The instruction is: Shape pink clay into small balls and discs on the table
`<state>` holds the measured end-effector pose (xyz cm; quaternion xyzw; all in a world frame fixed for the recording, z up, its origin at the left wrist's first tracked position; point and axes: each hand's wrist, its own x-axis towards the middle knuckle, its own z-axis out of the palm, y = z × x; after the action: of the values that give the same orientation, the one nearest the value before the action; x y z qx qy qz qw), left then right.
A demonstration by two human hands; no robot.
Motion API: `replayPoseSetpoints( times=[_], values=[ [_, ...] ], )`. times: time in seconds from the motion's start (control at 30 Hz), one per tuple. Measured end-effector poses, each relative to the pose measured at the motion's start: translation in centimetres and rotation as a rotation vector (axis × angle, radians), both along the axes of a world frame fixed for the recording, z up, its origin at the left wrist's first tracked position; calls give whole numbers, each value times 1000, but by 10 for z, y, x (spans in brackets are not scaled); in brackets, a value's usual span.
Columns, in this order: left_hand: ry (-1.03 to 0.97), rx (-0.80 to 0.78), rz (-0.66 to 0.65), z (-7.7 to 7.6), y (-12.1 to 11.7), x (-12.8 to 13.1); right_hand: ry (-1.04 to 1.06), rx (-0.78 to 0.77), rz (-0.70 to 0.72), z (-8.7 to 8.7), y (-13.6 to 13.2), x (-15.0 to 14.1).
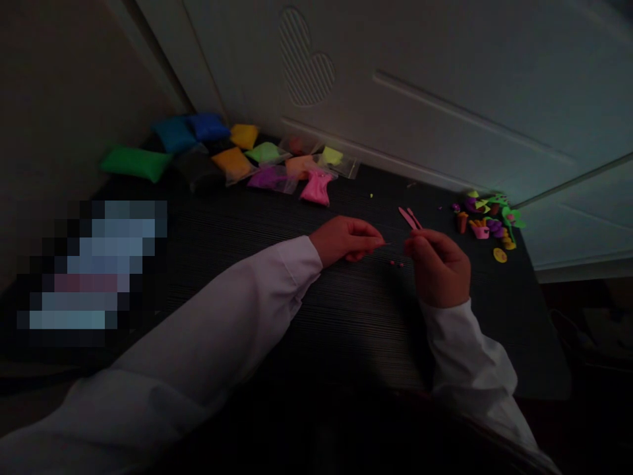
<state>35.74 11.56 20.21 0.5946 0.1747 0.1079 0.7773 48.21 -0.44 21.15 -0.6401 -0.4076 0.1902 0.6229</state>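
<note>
Over the middle of the dark table, my left hand (346, 239) pinches a small thin pink piece (387, 244) that pokes out past the fingertips. To its right, my right hand (442, 269) is closed, thumb against the fingers; anything inside is too small or hidden to make out. Between and just below the two hands lie small pink balls (392, 262). Right behind my right hand are slim pink modelling tools (409, 218), their near ends partly covered by the fingers.
Several bags of coloured clay, among them a pink bag (316, 187) and a green bag (136, 163), line the back left. Small clay figures (487, 221) cluster at the right. A blurred-out bright rectangle (99, 264) lies left. A white panel (420, 86) rises behind the table (341, 330).
</note>
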Motion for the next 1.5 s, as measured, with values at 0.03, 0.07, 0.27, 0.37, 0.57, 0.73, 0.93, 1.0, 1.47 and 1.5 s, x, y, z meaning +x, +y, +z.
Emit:
replayPoseSetpoints(
  times=[0.03,0.07,0.27,0.37,0.57,0.73,0.93,1.0,1.47,1.5],
  values=[
    [0,-1,-2,0,0,0,44,-2,17,-1,0,1],
    [0,-2,-5,0,0,0,55,-13,30,-2,1,1],
    [-11,-2,-4,2,-1,1,-334,-121,72,5,-1,-6],
    [-2,6,-7,2,-1,1,-469,-129,102,7,0,-9],
    [3,6,-9,2,0,2,-498,-147,68,4,1,-9],
    [-3,7,-1,0,-1,1,-211,-50,-56,2,0,-1],
    [-25,9,-10,1,-1,1,-311,-113,23,1,1,-4],
    [-17,10,-8,2,-1,1,-412,-142,63,2,1,-8],
    [14,8,-1,2,-1,1,105,-52,77,-1,2,0],
    [9,9,-1,2,-1,1,177,-54,119,-1,2,1]
  ],
)
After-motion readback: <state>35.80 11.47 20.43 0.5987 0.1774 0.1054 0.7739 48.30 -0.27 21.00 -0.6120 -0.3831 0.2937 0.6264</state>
